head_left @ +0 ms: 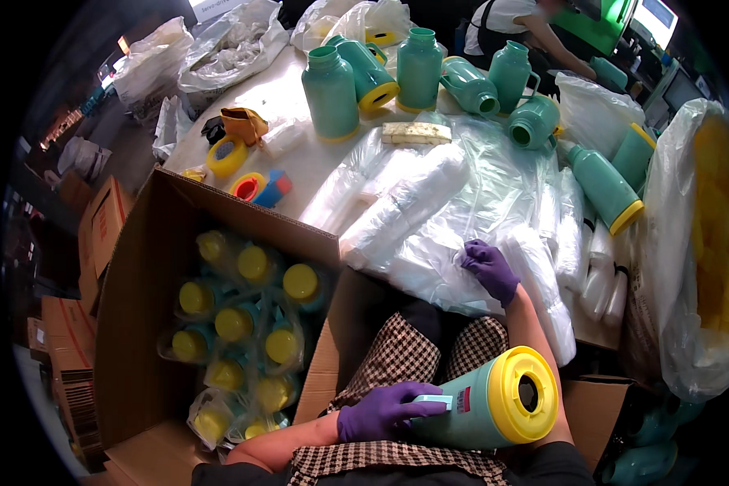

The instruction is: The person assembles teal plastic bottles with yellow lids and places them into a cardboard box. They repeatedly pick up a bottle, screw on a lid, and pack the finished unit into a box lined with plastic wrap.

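Note:
In a purple glove, my left hand (383, 414) is closed round the handle of a teal thermos flask casing (468, 415). The casing lies tilted across my lap, its yellow ring-shaped base (524, 397) with a dark round hole turned to the right. My right hand (492, 271), also purple-gloved, has its fingers curled and pinched on a clear plastic bag (441, 271) at the near edge of the table. That bag is part of a spread pile of clear bags (498, 174), with rolled bundles (413, 206) beside it.
Left of my lap, an open carton (170, 182) holds several bagged yellow-ended flasks (235, 324). More teal casings (330, 93) stand and lie at the back. Tape rolls (227, 156) sit at the table's left. A bag of yellow parts (697, 243) stands right. A person (514, 24) works behind.

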Tool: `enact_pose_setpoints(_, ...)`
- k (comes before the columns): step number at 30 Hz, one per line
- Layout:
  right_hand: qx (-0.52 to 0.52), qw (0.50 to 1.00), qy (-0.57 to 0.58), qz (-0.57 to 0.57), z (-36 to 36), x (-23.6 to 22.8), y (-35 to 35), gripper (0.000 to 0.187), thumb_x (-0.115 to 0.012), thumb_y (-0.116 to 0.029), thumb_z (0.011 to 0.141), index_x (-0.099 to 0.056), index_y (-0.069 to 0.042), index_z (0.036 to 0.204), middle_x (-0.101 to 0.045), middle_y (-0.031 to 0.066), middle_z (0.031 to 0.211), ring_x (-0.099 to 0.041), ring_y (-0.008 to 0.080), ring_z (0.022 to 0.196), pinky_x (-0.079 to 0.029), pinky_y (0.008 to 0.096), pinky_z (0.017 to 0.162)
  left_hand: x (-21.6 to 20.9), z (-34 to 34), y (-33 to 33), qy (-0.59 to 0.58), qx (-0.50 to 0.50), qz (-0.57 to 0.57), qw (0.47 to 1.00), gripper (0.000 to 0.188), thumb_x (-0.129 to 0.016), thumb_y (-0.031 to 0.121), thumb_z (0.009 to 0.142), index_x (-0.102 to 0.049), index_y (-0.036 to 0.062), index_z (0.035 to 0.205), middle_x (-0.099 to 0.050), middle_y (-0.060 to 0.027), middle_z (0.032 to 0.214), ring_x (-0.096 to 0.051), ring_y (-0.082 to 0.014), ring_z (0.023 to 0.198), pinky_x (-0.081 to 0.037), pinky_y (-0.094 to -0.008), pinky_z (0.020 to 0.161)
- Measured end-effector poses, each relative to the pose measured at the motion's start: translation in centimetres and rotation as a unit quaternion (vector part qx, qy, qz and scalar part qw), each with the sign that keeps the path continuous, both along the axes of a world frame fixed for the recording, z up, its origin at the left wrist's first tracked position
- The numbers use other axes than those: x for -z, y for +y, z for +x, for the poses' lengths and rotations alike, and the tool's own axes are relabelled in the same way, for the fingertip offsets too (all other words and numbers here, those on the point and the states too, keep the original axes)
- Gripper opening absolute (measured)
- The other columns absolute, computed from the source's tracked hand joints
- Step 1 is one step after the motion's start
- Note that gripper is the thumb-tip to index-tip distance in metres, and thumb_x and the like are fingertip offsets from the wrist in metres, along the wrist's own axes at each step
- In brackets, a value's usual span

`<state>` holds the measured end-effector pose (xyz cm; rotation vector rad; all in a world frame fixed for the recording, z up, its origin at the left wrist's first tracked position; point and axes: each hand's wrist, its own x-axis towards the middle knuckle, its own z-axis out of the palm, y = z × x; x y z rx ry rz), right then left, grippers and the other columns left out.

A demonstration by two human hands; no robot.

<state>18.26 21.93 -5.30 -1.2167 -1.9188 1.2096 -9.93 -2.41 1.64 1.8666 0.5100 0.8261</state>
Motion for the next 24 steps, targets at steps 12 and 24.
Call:
enact_pose_setpoints(12,0.298,0.816,0.427,-0.251,-8.0,-4.8,-8.4,0.032,-0.078,0.002,0.079,-0.066,0.002,0.109,-0.071,0.0132,0.095,-0.072,0.0251,0.08,-0.061,0.0374,0.077,-0.1,4.1,12.3,-0.016,-0.362,-0.135,0.922,0.029,-0.074,0.014,0.092,-0.065,0.0008,0.116,-0.066,-0.0026,0.1,-0.062,-0.0082,0.088,-0.052,-0.0239,0.078)
enact_pose_setpoints(24,0.36,0.882,0.294,-0.079,-2.0,-7.9,-20.1,0.03,-0.074,-0.003,0.08,-0.067,-0.001,0.11,-0.071,0.0156,0.1,-0.072,0.0272,0.082,-0.059,0.0396,0.076,-1.8,3.1,10.2,-0.267,-0.144,-0.131,0.944,0.018,-0.068,0.014,0.097,-0.068,0.0027,0.112,-0.064,-0.0067,0.108,-0.059,-0.0119,0.09,-0.049,-0.0255,0.079)
